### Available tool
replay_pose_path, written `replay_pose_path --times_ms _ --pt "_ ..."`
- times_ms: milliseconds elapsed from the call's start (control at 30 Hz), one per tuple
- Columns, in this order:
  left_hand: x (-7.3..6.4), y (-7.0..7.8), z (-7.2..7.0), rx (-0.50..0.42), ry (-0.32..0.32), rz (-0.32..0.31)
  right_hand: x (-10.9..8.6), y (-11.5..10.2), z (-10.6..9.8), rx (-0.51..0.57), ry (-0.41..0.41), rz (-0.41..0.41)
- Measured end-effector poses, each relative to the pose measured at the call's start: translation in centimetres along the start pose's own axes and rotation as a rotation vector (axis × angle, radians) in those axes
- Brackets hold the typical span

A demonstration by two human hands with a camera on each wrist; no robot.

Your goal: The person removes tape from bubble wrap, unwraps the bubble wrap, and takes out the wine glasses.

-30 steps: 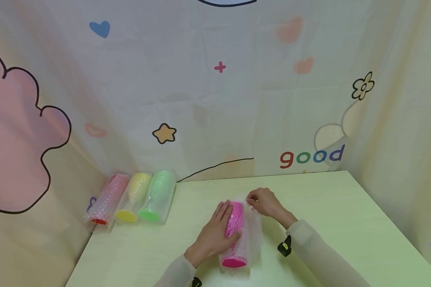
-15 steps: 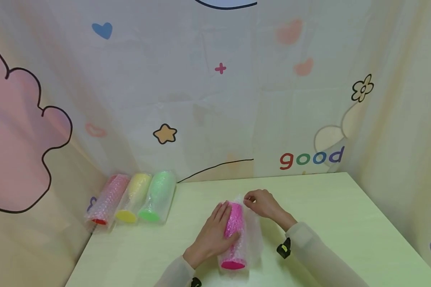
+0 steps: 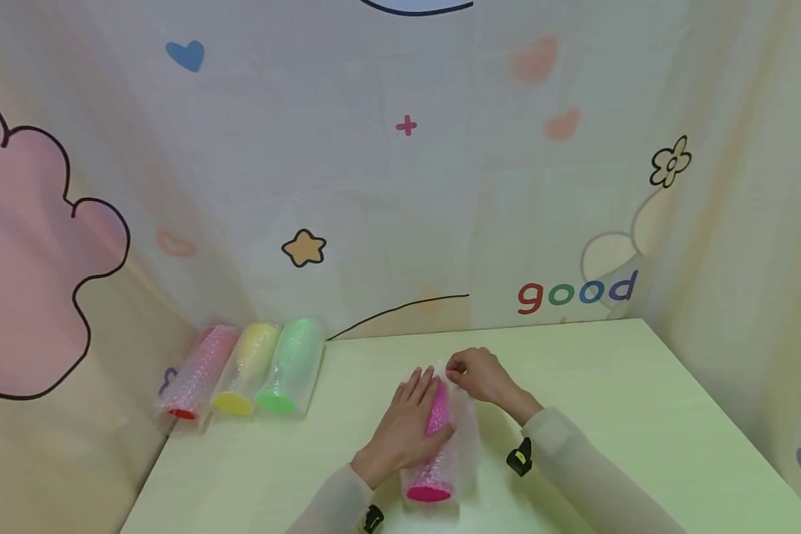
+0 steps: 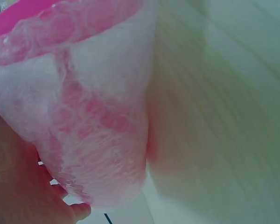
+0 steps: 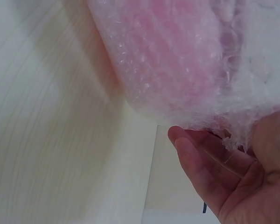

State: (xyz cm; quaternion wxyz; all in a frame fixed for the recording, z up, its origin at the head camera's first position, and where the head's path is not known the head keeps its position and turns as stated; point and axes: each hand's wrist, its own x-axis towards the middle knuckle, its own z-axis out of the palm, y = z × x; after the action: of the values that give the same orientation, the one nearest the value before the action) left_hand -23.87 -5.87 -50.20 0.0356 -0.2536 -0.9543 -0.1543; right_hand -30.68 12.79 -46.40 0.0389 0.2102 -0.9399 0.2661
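A bright pink cylinder (image 3: 429,493) lies on the table, wrapped in clear bubble wrap (image 3: 467,445). My left hand (image 3: 406,424) rests along its left side and top, fingers extended toward the far end and thumb across it. At the far right corner my right hand (image 3: 482,375) pinches the edge of the wrap between thumb and fingers. In the right wrist view, crumpled film (image 5: 240,133) bunches at that hand's thumb and fingers. The left wrist view shows the overlapping wrap layers (image 4: 107,56) near the pink end, with the left hand (image 4: 18,179) against the side.
Three more bubble-wrapped cylinders lie side by side at the table's back left: red (image 3: 200,371), yellow (image 3: 247,367) and green (image 3: 291,363). A printed curtain (image 3: 400,185) stands behind the pale table (image 3: 607,415) and on both sides.
My left hand has shifted slightly right over the cylinder, covering more of its far end. The right hand has moved a little left with the wrap's edge, closer to the left fingertips.
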Motion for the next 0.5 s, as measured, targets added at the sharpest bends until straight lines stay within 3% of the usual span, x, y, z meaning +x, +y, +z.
replay_pose_path --times_ms 267,500 --pt "-0.1 -0.3 0.3 0.011 0.003 0.004 -0.1 0.8 -0.1 0.013 -0.005 0.032" --pt "-0.5 -0.8 0.5 0.026 0.011 0.021 -0.3 1.7 0.1 0.115 -0.019 0.059"
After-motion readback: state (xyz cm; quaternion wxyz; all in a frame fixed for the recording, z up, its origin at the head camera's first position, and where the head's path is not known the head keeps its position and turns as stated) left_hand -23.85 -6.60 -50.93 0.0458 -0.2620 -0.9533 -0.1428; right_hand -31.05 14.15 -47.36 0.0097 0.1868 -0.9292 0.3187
